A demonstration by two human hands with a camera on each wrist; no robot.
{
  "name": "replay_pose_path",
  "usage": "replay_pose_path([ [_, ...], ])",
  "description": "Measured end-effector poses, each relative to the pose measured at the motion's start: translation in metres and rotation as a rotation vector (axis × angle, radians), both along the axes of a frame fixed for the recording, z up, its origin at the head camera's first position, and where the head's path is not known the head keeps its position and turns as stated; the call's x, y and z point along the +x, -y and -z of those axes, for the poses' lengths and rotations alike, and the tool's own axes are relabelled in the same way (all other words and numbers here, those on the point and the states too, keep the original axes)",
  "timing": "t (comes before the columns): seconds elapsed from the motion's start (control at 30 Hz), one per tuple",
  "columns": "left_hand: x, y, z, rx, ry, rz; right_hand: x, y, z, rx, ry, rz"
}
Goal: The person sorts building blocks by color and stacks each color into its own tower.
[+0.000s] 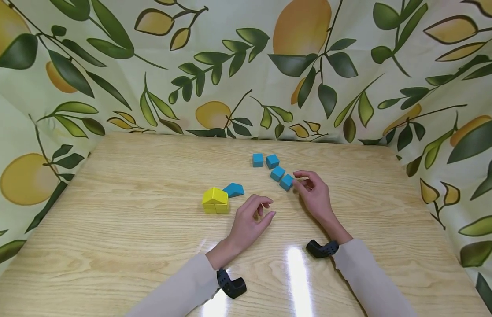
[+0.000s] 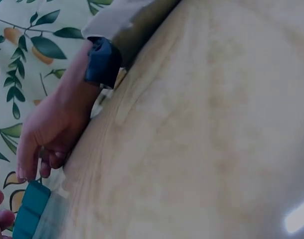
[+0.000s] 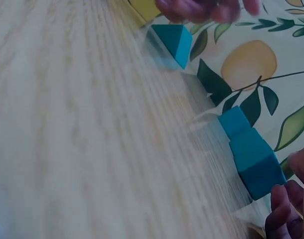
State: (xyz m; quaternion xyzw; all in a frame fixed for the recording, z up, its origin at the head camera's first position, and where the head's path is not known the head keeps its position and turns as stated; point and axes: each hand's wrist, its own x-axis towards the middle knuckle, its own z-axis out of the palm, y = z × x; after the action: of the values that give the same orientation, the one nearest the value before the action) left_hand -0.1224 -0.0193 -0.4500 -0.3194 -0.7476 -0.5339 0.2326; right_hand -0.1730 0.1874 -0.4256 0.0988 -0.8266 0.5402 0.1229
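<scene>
Several blue cubes (image 1: 277, 173) form a bent row on the wooden table. My right hand (image 1: 314, 193) is beside the nearest blue cube (image 1: 286, 182), its thumb and fingers at the right edge of it but not closed round it; whether they touch is hard to tell. My left hand (image 1: 249, 221) hovers with loosely bent fingers and holds nothing. To its left stands a little stack of yellow blocks (image 1: 216, 201), a triangular one on top of two lower pieces. Just behind that stack lies a blue triangular block (image 1: 234, 189), also visible in the right wrist view.
The wooden table (image 1: 131, 229) ends at the back against a hanging cloth (image 1: 230, 79) printed with fruit and leaves. Each wrist wears a black device (image 1: 231, 285). Bright light reflections lie on the table's near part.
</scene>
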Motion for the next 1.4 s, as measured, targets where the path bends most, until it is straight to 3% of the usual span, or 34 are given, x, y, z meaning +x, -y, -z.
replay_pose_path([
  [0.13, -0.009, -0.005, 0.0, -0.013, 0.148, -0.043, -0.012, -0.004, 0.016, 0.031, 0.029, -0.003],
  [0.23, -0.013, -0.007, 0.0, -0.027, 0.245, -0.087, -0.013, -0.003, 0.018, 0.056, 0.017, -0.003],
  [0.37, -0.015, -0.007, 0.0, -0.095, 0.316, -0.112, -0.011, -0.003, 0.018, 0.069, 0.006, -0.017],
  [0.47, -0.016, -0.007, -0.001, -0.162, 0.334, -0.118, -0.01, -0.004, 0.018, 0.089, 0.031, -0.04],
  [0.7, -0.025, -0.008, -0.002, -0.212, 0.355, -0.161, 0.008, 0.012, -0.016, 0.173, 0.024, -0.115],
  [0.97, -0.03, -0.007, -0.001, -0.148, 0.362, -0.183, -0.007, 0.004, 0.013, 0.169, 0.058, -0.149],
  [1.4, -0.029, -0.005, -0.002, -0.126, 0.395, -0.19, 0.002, 0.018, 0.018, 0.162, 0.035, -0.199],
])
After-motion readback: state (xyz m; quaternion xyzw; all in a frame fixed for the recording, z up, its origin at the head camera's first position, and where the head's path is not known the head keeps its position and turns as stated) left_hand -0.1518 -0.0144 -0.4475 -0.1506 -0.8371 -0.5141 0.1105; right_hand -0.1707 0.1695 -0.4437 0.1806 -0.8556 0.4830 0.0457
